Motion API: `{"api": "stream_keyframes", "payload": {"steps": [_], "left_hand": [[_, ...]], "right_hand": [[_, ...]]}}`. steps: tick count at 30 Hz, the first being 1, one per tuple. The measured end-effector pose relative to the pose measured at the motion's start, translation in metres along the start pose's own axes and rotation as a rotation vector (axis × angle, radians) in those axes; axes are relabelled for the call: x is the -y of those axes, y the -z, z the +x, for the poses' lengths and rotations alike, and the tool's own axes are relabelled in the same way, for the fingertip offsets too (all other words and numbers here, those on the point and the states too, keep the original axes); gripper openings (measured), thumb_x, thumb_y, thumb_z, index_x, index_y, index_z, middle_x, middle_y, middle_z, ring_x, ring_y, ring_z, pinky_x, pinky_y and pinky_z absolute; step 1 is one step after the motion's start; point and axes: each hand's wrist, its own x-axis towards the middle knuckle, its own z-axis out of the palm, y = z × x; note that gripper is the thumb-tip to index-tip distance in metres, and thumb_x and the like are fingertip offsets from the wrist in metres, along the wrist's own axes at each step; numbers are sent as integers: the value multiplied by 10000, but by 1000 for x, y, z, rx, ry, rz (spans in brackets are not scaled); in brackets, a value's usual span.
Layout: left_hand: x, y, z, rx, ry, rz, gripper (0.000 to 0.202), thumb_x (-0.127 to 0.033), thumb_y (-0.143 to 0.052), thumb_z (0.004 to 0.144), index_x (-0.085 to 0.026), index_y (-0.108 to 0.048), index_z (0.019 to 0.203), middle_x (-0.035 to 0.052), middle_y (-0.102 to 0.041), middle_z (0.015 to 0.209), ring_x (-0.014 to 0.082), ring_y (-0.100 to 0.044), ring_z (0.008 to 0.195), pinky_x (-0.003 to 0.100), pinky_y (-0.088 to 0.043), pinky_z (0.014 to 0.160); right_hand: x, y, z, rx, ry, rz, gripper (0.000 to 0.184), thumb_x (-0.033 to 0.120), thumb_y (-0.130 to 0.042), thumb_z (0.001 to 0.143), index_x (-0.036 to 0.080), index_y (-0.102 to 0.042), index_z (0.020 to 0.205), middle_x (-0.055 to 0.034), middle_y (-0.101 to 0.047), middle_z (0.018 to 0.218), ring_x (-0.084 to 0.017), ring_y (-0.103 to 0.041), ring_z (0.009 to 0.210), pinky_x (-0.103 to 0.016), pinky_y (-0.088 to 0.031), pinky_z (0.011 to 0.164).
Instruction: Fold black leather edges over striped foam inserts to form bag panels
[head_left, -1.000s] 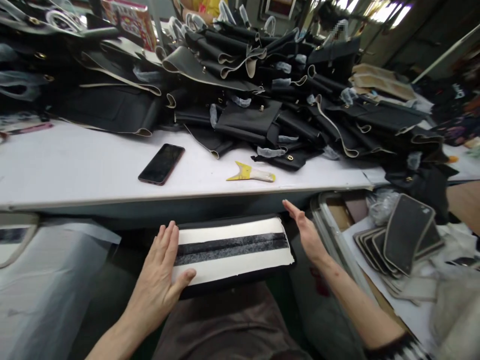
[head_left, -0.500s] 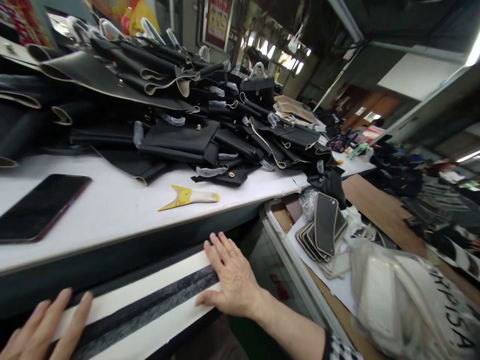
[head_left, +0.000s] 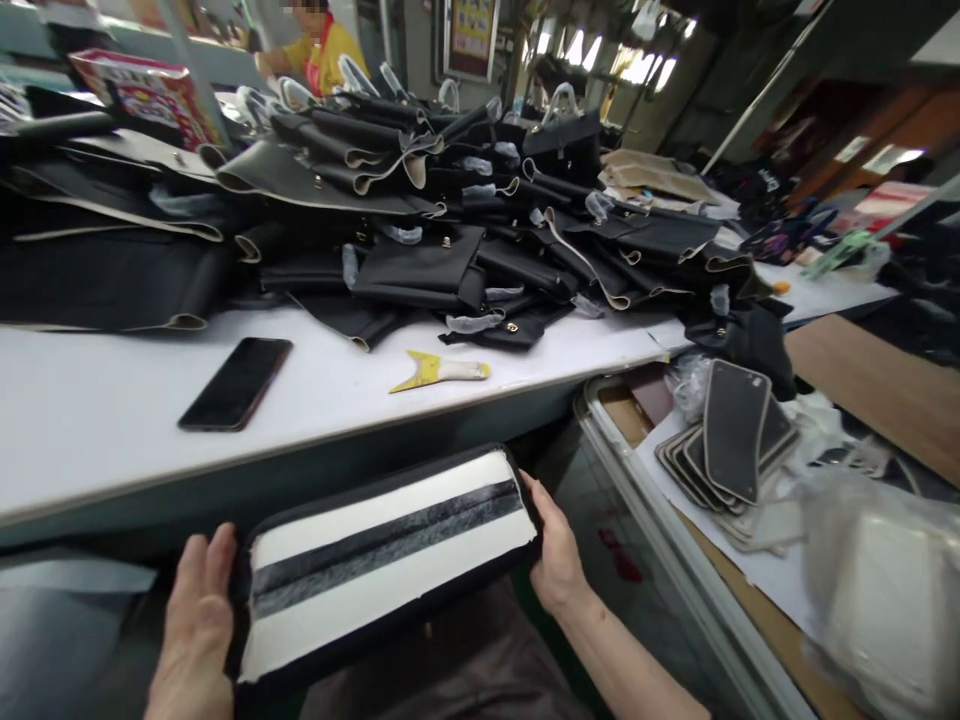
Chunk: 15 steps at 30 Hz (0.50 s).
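Observation:
Low in front of me, over my lap, is a black rectangular bag piece (head_left: 390, 545). Two long white strips run along its upper face, with a dark, scuffed band between them. My left hand (head_left: 199, 620) is closed on its left end, the thumb hidden. At the right end my right hand (head_left: 555, 545) grips the edge, with some fingers out of sight beneath. The piece lies tilted, its right end higher in the picture.
Beyond it, a white table (head_left: 330, 400) carries a black phone (head_left: 236, 385), a yellow-and-white forked tool (head_left: 439, 370) and a heap of black bags (head_left: 420, 265). On the right, a metal-framed stand holds stacked dark panels (head_left: 735, 430) and a clear plastic bag (head_left: 885, 590). A person (head_left: 322, 50) is in the back.
Both hands have gone from lying flat on the white strips to holding the bag piece by its two ends. The whole piece now shows. My view has swung left.

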Motion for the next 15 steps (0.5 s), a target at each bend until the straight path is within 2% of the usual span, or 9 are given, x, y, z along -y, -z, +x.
{"api": "stream_keyframes", "payload": {"steps": [3,7,10,15], "left_hand": [[-13,-2,-15,-71,243,-160,666,-599,-505,875,-362,-337,1475,-37,-389,1530,261,-295,1429,404,-245,1193],[-24,-9,-27,-77,401,-138,661,-584,-574,841,-336,-423,1434,0,-502,1449,316,-440,1333,469,-350,1128],[-25,-11,-24,-59,420,-119,660,-578,-578,842,-316,-434,1430,11,-556,1397,306,-489,1294,464,-355,1119],[-18,-8,-11,-48,365,80,621,-581,-535,859,-331,-449,1421,-23,-532,1419,301,-458,1324,473,-343,1122]], "right_hand": [[-3,7,-16,19,-47,90,423,449,-617,866,242,-650,1234,-41,-610,1323,-259,-507,1280,-416,-357,1119],[-1,10,-18,4,-31,-23,464,413,-669,846,252,-620,1279,-28,-576,1363,-248,-467,1318,-412,-266,1172],[-2,5,-9,-35,-26,-34,479,450,-653,857,214,-626,1272,-59,-608,1320,-271,-499,1287,-444,-312,1151],[-5,4,1,-38,-97,-132,586,473,-681,836,219,-556,1350,-72,-645,1266,-283,-583,1189,-443,-456,1037]]}}
